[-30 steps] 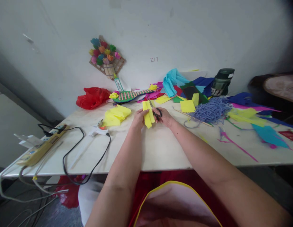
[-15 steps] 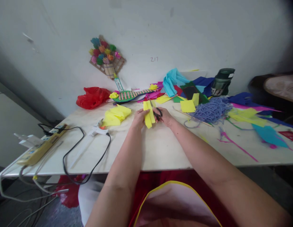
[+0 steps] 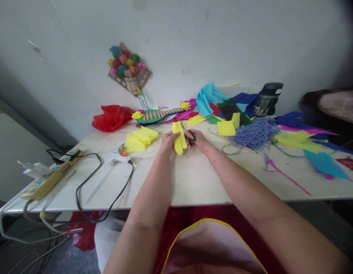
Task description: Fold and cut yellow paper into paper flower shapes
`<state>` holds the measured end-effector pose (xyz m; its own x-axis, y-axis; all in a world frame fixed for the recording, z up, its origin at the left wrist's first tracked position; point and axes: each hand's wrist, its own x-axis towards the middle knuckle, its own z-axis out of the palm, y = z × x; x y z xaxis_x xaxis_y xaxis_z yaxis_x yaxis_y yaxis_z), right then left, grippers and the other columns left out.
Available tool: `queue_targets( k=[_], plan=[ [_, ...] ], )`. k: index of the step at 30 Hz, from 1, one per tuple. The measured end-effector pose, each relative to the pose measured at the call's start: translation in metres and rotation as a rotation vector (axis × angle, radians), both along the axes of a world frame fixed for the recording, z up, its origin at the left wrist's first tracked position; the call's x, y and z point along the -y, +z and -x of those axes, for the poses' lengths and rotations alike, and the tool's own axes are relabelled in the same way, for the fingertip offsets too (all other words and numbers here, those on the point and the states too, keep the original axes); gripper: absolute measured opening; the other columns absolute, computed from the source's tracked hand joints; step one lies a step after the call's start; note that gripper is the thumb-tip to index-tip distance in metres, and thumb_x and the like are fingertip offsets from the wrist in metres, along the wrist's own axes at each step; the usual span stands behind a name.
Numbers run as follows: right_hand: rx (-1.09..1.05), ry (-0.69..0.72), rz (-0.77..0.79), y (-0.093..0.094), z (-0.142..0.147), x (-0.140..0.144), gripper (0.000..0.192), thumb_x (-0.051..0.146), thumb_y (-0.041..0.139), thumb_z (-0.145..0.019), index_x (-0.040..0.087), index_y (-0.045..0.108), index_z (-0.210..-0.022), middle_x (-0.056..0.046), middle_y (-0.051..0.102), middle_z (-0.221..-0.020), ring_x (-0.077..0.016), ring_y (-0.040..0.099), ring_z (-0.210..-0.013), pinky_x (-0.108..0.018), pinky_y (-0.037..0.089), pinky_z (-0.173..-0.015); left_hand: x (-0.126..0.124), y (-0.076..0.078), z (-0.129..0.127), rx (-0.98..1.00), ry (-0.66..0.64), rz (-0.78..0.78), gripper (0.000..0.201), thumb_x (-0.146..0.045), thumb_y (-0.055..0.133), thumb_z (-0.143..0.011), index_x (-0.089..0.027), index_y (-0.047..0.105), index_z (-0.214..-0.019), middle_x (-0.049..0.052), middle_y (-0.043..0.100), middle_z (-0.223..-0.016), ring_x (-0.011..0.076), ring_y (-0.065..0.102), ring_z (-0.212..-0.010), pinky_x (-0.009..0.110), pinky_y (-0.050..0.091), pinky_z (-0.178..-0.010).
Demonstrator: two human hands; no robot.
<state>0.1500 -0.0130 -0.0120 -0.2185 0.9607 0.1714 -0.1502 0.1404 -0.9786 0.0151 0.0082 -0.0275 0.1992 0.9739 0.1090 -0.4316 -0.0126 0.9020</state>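
Both hands are kept close together over the table [image 3: 193, 182]: yellow paper [image 3: 178, 137] is pinched upright in the left hand [image 3: 166, 142] so it's presented to the scissors [image 3: 188, 135], gripped in the right hand [image 3: 199, 141]. Spare yellow sheets [image 3: 139, 139] are parked just left, within reach.

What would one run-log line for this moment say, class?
left hand: holds yellow paper | right hand: holds scissors, blades at paper | table: glue gun, paper scraps
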Motion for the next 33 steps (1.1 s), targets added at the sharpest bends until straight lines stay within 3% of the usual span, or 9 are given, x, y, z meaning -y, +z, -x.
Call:
queue_targets(
  k=[14, 33],
  plan=[
    [-0.089, 0.007, 0.015, -0.008, 0.001, -0.007, 0.035, 0.045, 0.066, -0.06, 0.016, 0.046, -0.064, 0.006, 0.047, -0.041, -0.0049, 0.041, -0.032, -0.016, 0.034, -0.03, -0.001, -0.001, 0.0, 0.013, -0.015, -0.021, 0.028, -0.024, 0.065, -0.059, -0.009, 0.057, -0.081, 0.011, 0.065, -0.07, 0.0226, 0.062, -0.067, 0.038, 0.047, -0.07],
    [-0.018, -0.021, -0.022, -0.01, 0.002, -0.009, 0.033, 0.045, 0.062, -0.064, 0.016, 0.047, -0.066, 0.007, 0.044, -0.043, -0.0027, 0.036, -0.032, -0.015, 0.028, -0.032, 0.0, -0.001, 0.0, 0.02, 0.013, -0.004, 0.027, -0.022, 0.064, -0.059, -0.007, 0.057, -0.082, 0.012, 0.065, -0.07, 0.0208, 0.061, -0.059, 0.04, 0.047, -0.067]
  ],
)
